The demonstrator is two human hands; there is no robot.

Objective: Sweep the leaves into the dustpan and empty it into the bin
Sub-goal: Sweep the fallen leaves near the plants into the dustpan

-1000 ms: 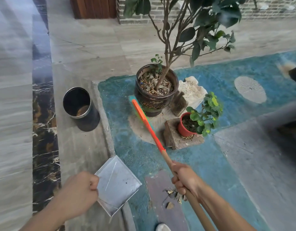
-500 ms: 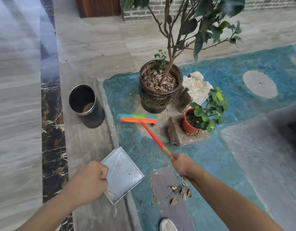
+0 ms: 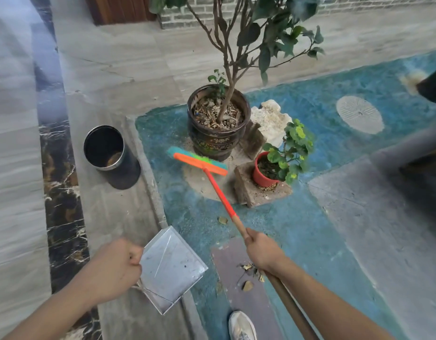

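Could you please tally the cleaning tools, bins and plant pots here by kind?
Brooms: 1, broom in the right hand
Dustpans: 1, dustpan in the left hand
Bins: 1, black bin
Plant pots: 2, dark pot and red pot
Total: 5

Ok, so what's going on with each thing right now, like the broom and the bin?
Broom: gripped by the right hand, head beside the upright big pot.
Leaves: lying loose, not swept up yet.
Dustpan: held by the left hand, no leaves in it.
Bin: upright, open on top.
Red pot: upright on a stone block.
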